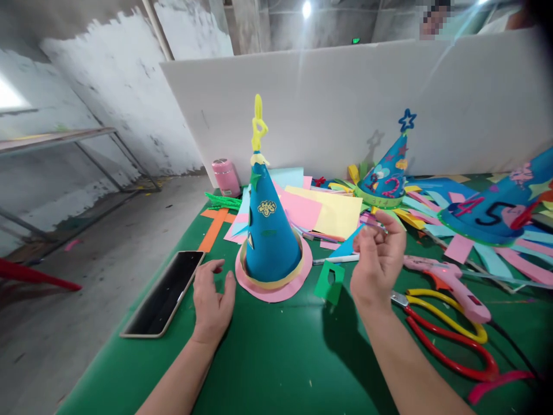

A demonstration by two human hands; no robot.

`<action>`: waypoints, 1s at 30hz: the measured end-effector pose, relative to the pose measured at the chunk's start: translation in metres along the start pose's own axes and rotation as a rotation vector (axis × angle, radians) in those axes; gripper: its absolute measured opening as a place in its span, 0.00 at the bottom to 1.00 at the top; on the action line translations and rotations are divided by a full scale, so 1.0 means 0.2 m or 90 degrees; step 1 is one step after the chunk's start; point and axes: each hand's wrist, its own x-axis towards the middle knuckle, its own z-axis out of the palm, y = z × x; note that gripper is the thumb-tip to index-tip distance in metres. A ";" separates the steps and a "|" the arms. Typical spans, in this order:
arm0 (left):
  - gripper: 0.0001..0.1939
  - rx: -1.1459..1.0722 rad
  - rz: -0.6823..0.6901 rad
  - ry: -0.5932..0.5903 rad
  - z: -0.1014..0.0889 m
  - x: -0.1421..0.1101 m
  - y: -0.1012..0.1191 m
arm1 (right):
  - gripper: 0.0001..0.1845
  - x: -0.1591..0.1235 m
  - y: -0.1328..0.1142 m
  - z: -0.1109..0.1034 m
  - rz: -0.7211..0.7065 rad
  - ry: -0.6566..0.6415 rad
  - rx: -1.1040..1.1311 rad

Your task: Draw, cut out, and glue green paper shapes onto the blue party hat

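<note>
A blue paper cone hat stands upright on the green table, with a pink brim and a yellow twisted topper. My left hand rests on the table just left of the brim, fingers loosely curled and apart, holding nothing. To the right of the hat, my right hand is raised with thumb and fingers pinched together; whatever may be between them is too small to make out. Below and left of it lies a green paper scrap with a cut-out hole. A white pen and a blue paper piece are close by.
A phone lies at the left table edge. At right are a pink glue gun and scissors. Coloured paper sheets, a pink jar and two decorated hats stand behind, before a white partition.
</note>
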 end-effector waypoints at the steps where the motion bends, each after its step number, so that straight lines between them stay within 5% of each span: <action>1: 0.12 -0.002 -0.004 -0.001 0.00 0.00 0.00 | 0.15 0.00 0.01 0.01 0.003 -0.004 -0.009; 9: 0.10 -0.010 -0.009 0.003 -0.01 0.02 0.03 | 0.24 -0.07 0.05 0.08 0.103 -0.213 -0.080; 14: 0.11 -0.014 -0.003 -0.001 0.00 0.02 0.03 | 0.28 -0.10 0.09 0.08 0.060 -0.366 -0.178; 20: 0.13 -0.054 0.024 -0.016 0.01 0.02 0.07 | 0.31 -0.16 0.12 0.05 0.030 -0.432 -0.261; 30: 0.46 -0.087 -0.063 -0.179 0.12 0.03 0.13 | 0.26 -0.22 0.05 -0.01 0.027 -0.458 -0.240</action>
